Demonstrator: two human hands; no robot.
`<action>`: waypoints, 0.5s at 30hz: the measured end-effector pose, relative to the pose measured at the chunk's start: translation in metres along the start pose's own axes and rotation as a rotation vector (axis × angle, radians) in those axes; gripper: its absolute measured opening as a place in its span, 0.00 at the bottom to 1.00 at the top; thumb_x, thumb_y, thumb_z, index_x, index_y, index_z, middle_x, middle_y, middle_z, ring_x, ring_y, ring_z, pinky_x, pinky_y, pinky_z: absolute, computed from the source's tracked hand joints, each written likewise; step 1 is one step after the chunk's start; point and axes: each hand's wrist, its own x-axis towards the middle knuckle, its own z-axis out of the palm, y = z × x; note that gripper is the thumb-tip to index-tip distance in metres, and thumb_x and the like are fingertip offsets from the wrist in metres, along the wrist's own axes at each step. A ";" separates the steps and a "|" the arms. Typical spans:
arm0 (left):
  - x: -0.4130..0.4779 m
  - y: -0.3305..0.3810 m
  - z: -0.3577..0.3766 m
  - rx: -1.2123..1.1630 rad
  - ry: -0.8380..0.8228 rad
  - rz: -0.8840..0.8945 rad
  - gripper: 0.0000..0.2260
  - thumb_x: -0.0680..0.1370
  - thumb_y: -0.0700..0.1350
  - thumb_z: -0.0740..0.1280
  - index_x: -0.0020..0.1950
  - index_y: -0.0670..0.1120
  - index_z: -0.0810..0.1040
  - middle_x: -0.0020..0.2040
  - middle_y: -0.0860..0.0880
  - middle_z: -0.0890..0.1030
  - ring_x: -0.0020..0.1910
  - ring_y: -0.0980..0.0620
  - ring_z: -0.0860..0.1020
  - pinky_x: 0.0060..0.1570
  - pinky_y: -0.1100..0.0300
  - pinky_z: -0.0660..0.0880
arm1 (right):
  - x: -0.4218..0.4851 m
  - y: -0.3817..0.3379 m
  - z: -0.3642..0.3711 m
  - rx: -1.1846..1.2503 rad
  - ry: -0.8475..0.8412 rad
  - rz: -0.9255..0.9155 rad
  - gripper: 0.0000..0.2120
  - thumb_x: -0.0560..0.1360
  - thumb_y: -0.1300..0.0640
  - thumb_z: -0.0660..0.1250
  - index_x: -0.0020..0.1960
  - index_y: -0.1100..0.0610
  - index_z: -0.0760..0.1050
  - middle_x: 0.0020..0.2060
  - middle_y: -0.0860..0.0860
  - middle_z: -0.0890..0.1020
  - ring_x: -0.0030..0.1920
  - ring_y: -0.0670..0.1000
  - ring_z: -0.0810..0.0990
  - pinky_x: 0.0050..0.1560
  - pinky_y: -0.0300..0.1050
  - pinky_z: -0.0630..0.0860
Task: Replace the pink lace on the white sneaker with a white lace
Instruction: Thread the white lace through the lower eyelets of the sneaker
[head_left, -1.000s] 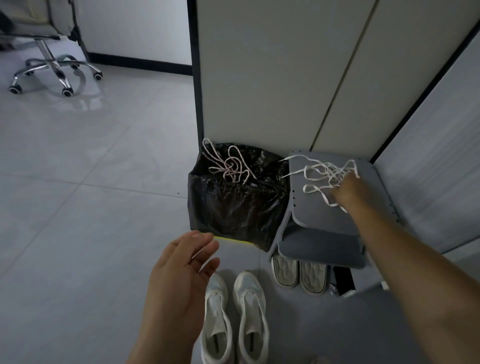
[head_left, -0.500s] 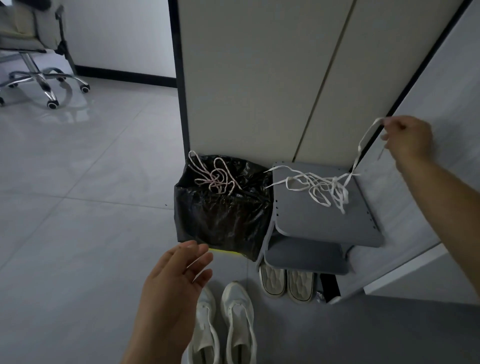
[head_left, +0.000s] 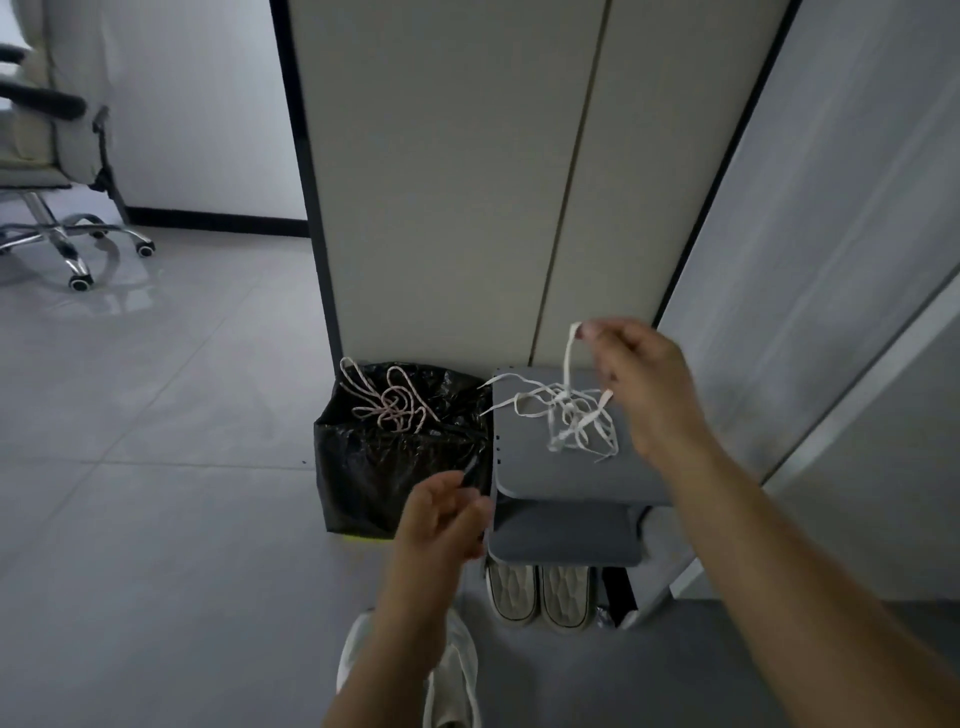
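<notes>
Since pink lace (head_left: 387, 405) sits on bin (head_left: 374, 483), removal's done; right hand (head_left: 644, 384) pinches white lace (head_left: 569, 415), left hand (head_left: 441, 519) loosely curled, looks empty; sneaker (head_left: 460, 670) relacing pending.

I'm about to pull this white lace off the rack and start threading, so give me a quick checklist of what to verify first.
1. Grip on white lace: ok, right hand pinches one end.
2. Lace untangled: not ok, the rest is bunched on the rack.
3. Pink lace out of the way: ok, it lies on the bin bag.
4. Left hand free: cannot tell, fingers curled.
5. Sneakers ready: cannot tell, the left arm hides most of them.
</notes>
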 end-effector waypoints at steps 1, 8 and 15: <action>0.000 -0.005 0.012 0.083 -0.068 0.060 0.22 0.74 0.35 0.68 0.64 0.50 0.67 0.55 0.54 0.75 0.42 0.54 0.78 0.39 0.62 0.77 | -0.017 0.002 0.004 0.008 -0.065 0.024 0.07 0.76 0.58 0.64 0.42 0.53 0.79 0.21 0.40 0.72 0.24 0.39 0.68 0.27 0.30 0.65; 0.012 -0.023 0.076 0.055 -0.162 0.174 0.11 0.76 0.31 0.63 0.54 0.43 0.74 0.40 0.50 0.81 0.38 0.59 0.79 0.39 0.61 0.75 | -0.074 0.005 0.001 0.690 -0.324 0.339 0.11 0.79 0.60 0.55 0.43 0.60 0.74 0.39 0.57 0.84 0.44 0.54 0.83 0.44 0.47 0.78; 0.073 -0.027 0.046 0.758 0.082 0.365 0.04 0.78 0.41 0.64 0.48 0.43 0.78 0.40 0.49 0.77 0.39 0.52 0.74 0.36 0.66 0.66 | -0.033 0.019 -0.062 1.079 0.120 0.376 0.12 0.78 0.57 0.56 0.36 0.55 0.68 0.22 0.46 0.67 0.25 0.44 0.68 0.29 0.36 0.71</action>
